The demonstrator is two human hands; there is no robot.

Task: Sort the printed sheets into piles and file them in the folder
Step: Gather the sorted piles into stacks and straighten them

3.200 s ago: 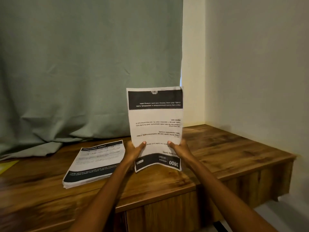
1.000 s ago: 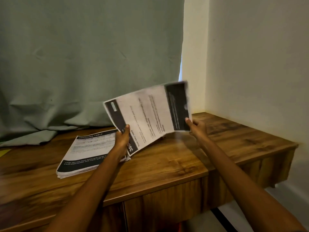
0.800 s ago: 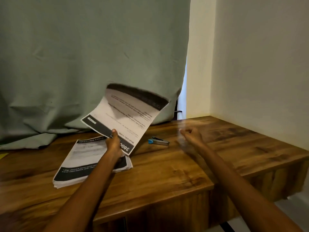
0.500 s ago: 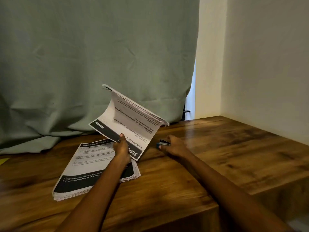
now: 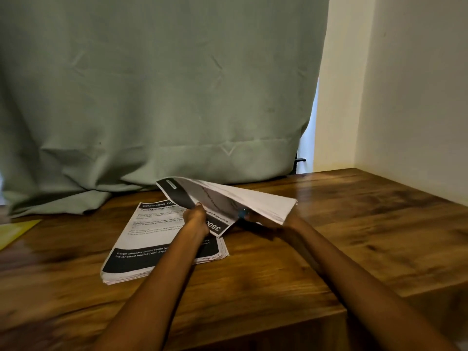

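Green curtain [image 5: 157, 97] cloth is hanging behind the wooden surface [image 5: 253, 287], and your left hand [image 5: 196, 220] is pinching the near edge of a bundle of printed sheets [image 5: 228, 201], its grip clenched on the paper while the bundle is arching up just above the surface. Your right hand [image 5: 268, 222] is lying mostly hidden under that bundle beside a small blue object [image 5: 242, 213], so its grip cannot be told. 1 flat stack of sheets [image 5: 152, 239] is lying on the surface under your left forearm, and a yellow folder [image 5: 15, 230] corner is showing at the far left.
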